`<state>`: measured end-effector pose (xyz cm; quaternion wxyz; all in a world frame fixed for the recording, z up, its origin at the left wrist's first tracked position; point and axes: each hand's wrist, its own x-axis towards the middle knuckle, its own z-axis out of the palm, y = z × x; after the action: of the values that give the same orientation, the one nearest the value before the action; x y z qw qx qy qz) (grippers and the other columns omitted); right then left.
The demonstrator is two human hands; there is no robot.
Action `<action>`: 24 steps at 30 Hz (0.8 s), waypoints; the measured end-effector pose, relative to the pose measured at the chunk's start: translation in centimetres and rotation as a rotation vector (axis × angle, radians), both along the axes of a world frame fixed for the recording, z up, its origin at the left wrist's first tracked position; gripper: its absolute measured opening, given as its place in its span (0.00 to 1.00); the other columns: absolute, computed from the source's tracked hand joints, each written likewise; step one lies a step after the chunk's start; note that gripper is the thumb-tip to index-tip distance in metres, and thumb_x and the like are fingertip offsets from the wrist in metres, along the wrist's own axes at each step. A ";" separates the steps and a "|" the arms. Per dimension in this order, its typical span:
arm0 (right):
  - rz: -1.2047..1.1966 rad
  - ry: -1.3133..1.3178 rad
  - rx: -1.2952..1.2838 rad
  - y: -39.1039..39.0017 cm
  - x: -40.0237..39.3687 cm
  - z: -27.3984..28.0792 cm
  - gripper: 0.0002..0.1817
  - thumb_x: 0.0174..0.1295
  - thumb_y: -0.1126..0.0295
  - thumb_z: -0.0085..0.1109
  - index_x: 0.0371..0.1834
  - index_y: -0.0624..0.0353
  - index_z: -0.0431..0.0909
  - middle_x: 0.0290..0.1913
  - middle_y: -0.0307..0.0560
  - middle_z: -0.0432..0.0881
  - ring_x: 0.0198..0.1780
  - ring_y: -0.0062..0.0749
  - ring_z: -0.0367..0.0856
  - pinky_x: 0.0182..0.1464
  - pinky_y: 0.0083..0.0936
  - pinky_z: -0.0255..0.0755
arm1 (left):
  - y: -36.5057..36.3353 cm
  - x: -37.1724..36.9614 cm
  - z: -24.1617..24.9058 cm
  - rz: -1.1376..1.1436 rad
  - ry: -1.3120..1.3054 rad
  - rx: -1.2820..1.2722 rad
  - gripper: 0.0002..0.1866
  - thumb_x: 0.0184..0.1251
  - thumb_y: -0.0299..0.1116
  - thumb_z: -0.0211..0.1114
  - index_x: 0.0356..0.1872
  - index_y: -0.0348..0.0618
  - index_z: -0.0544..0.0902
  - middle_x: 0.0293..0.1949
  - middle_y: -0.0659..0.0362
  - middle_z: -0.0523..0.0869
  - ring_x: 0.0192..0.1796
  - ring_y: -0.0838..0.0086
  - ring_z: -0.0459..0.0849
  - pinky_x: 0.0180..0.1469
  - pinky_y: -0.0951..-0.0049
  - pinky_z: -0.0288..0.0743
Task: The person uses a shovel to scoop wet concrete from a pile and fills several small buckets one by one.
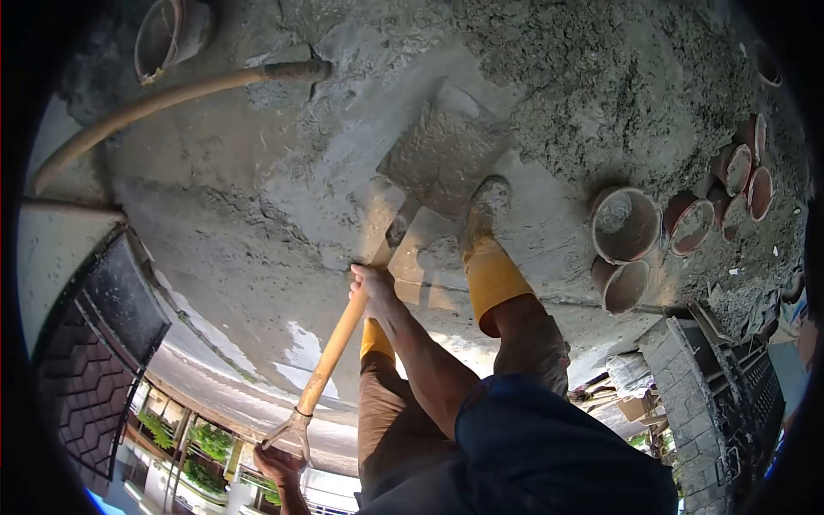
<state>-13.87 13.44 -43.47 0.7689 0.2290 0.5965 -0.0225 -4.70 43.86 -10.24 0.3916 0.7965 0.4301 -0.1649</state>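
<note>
A long-handled shovel runs diagonally through the view, with its wooden shaft [339, 343] sloping down to the left. My right hand [371, 285] is wrapped round the lower shaft, just above the metal socket. At the lower left, my left hand [279, 464] is closed on the shovel's D-shaped handle [294, 426]. The shovel blade [442, 154], coated in wet grey mortar, lies flat at the wet ground in front of my yellow boots [498, 275]. Mortar covers the toe of the right boot.
Rough wet mortar [592, 77] spreads at the upper right. Several round pans, one nearest [626, 225], stand at the right. Another wooden handle [163, 101] and a bucket [172, 39] are at the upper left. Block masonry [682, 395] stands lower right, a dark metal gate [94, 369] lower left.
</note>
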 end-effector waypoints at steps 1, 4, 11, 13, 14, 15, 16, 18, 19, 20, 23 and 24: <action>-0.050 0.029 -0.055 -6.7 -2.4 -2.1 0.12 0.55 0.72 0.58 0.24 0.50 0.63 0.17 0.33 0.59 0.17 0.23 0.59 0.25 0.28 0.61 | -11.2 -1.3 -3.4 -0.256 -0.025 0.079 0.21 0.62 0.49 0.47 0.13 0.53 0.60 0.06 0.70 0.56 0.06 0.83 0.56 0.08 0.80 0.48; -0.046 0.136 -0.183 -25.1 -9.7 -6.7 0.12 0.57 0.70 0.53 0.21 0.50 0.60 0.18 0.33 0.58 0.18 0.24 0.57 0.25 0.23 0.58 | -25.4 -3.7 -13.4 -0.473 -0.125 -0.059 0.18 0.61 0.43 0.50 0.13 0.47 0.65 0.06 0.63 0.64 0.05 0.77 0.61 0.08 0.75 0.56; 0.019 0.381 -0.291 -22.7 -16.7 -0.3 0.11 0.51 0.75 0.60 0.25 0.51 0.65 0.23 0.35 0.63 0.21 0.25 0.64 0.24 0.26 0.63 | -20.1 -10.0 -14.1 -0.216 -0.023 -0.003 0.18 0.59 0.42 0.50 0.13 0.48 0.62 0.06 0.64 0.61 0.05 0.77 0.59 0.07 0.75 0.52; 0.027 0.448 -0.333 -21.4 -18.5 2.0 0.12 0.49 0.76 0.62 0.28 0.52 0.66 0.24 0.35 0.66 0.21 0.25 0.65 0.23 0.26 0.63 | -18.9 -11.6 -12.7 -0.155 0.050 0.029 0.17 0.59 0.42 0.49 0.13 0.49 0.62 0.06 0.65 0.61 0.04 0.78 0.58 0.06 0.76 0.51; 0.020 0.456 -0.335 -21.3 -19.5 2.4 0.12 0.49 0.76 0.62 0.28 0.52 0.66 0.24 0.35 0.66 0.21 0.25 0.65 0.23 0.26 0.63 | -18.3 -12.3 -12.7 -0.138 0.082 0.031 0.17 0.59 0.42 0.49 0.13 0.49 0.61 0.05 0.64 0.61 0.04 0.77 0.57 0.06 0.75 0.51; 0.000 0.489 -0.429 -21.1 -20.7 3.0 0.11 0.49 0.76 0.61 0.28 0.53 0.66 0.22 0.36 0.66 0.19 0.24 0.66 0.21 0.23 0.63 | -17.6 -12.8 -12.6 -0.169 0.149 0.015 0.18 0.60 0.43 0.49 0.13 0.50 0.61 0.05 0.64 0.61 0.04 0.77 0.58 0.07 0.73 0.54; -0.016 0.521 -0.517 -20.6 -22.0 3.7 0.11 0.49 0.77 0.61 0.29 0.55 0.66 0.21 0.37 0.67 0.17 0.22 0.67 0.19 0.21 0.63 | -17.9 -13.0 -12.4 -0.174 0.158 0.019 0.18 0.60 0.43 0.49 0.13 0.50 0.61 0.05 0.64 0.61 0.04 0.77 0.58 0.07 0.73 0.54; 0.003 0.624 -0.525 -22.4 -23.3 6.6 0.12 0.48 0.77 0.62 0.28 0.54 0.66 0.22 0.36 0.67 0.18 0.23 0.67 0.20 0.22 0.64 | -19.3 -13.1 -13.1 -0.186 0.423 -0.001 0.19 0.61 0.46 0.50 0.13 0.50 0.62 0.05 0.64 0.61 0.05 0.76 0.60 0.07 0.71 0.56; 0.026 0.721 -0.529 -23.5 -23.7 7.9 0.12 0.48 0.76 0.63 0.27 0.54 0.66 0.22 0.36 0.67 0.19 0.24 0.67 0.21 0.22 0.65 | -19.3 -12.7 -13.5 -0.239 0.585 -0.041 0.21 0.62 0.49 0.50 0.14 0.50 0.63 0.05 0.64 0.61 0.05 0.75 0.60 0.07 0.71 0.56; 0.015 0.726 -0.531 -24.2 -24.5 8.3 0.12 0.48 0.76 0.63 0.27 0.54 0.66 0.22 0.36 0.67 0.19 0.24 0.67 0.21 0.22 0.65 | -20.2 -12.3 -14.0 -0.309 0.742 -0.067 0.22 0.62 0.51 0.50 0.13 0.50 0.64 0.06 0.64 0.61 0.06 0.75 0.60 0.08 0.71 0.58; -0.095 0.686 -0.644 -26.2 -26.4 9.5 0.10 0.48 0.75 0.61 0.27 0.56 0.67 0.21 0.38 0.68 0.17 0.24 0.69 0.18 0.22 0.65 | -23.2 -12.2 -16.9 -0.303 1.212 -0.079 0.22 0.65 0.52 0.45 0.19 0.48 0.70 0.10 0.61 0.69 0.10 0.74 0.66 0.12 0.73 0.62; -0.108 0.699 -0.652 -26.8 -26.8 9.5 0.10 0.48 0.75 0.61 0.27 0.56 0.67 0.21 0.38 0.68 0.17 0.24 0.69 0.18 0.22 0.65 | -23.8 -13.3 -17.4 -0.457 1.241 -0.122 0.21 0.65 0.51 0.47 0.22 0.46 0.72 0.12 0.58 0.71 0.11 0.73 0.70 0.13 0.74 0.64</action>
<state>-40.71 -13.38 -33.96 0.5519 -0.0147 0.7682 -0.3241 -18.01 20.07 -27.63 0.0708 0.6014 0.3860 -0.6959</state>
